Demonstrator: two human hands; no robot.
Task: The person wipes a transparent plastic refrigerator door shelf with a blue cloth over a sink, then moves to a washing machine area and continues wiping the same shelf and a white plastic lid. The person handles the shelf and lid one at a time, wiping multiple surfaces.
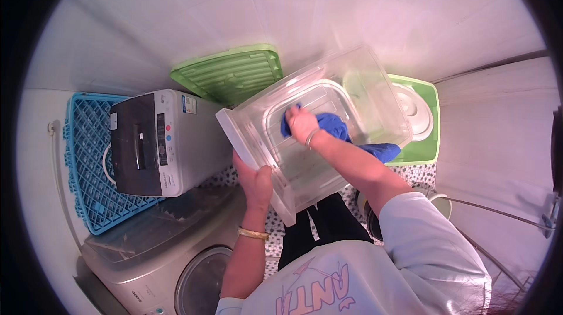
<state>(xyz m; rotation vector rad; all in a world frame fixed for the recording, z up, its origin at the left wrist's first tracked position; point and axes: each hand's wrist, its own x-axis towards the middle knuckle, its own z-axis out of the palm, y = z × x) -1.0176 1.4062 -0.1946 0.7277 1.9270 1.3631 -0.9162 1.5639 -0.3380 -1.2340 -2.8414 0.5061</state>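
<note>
A clear plastic drawer (303, 183) is held tilted in front of my body, its open side toward me. My left hand (255, 181) grips the white front edge at the lower left, thumb on the inner side. Inside the drawer, my right hand (301, 125) presses a blue cloth (332, 127) against the bottom panel. Part of the cloth trails under my right forearm and hangs over the drawer's near wall. Fingertips of the right hand are partly hidden in the cloth.
Left stand a small top-loading washing machine (189, 139), a blue plastic crate (88, 161) and a silver Sanyo front-loading washer (167, 253). A green lid (228, 73) leans on the wall. Right, a green tub (433, 139) holds a white lid (413, 110); a metal rod (497, 213) juts from the wall.
</note>
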